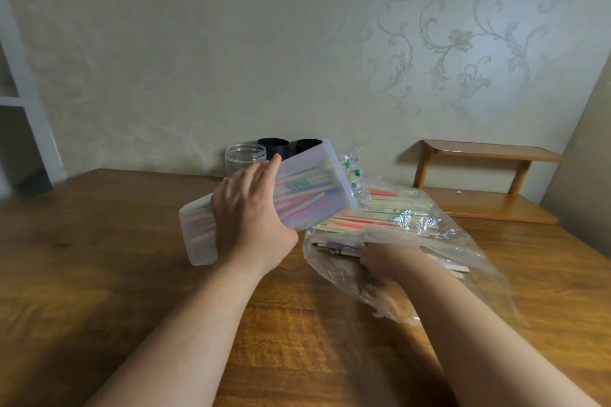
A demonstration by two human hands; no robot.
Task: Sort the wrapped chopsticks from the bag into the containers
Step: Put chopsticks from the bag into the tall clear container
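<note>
My left hand [248,218] grips a translucent rectangular container [310,185], tilted with its open end toward the right and several wrapped chopsticks inside. A clear plastic bag [456,251] lies on the wooden table, holding many wrapped chopsticks [373,215] with red, green and purple wrappers. My right hand [385,261] is inside the bag's mouth, seen blurred through the plastic, fingers curled among the chopsticks; whether it holds any I cannot tell.
A clear round jar [245,158] and two black cylindrical cups [273,147] stand by the wall behind the container. A low wooden shelf [489,182] sits at the back right. The table [99,258] stretches left and toward me.
</note>
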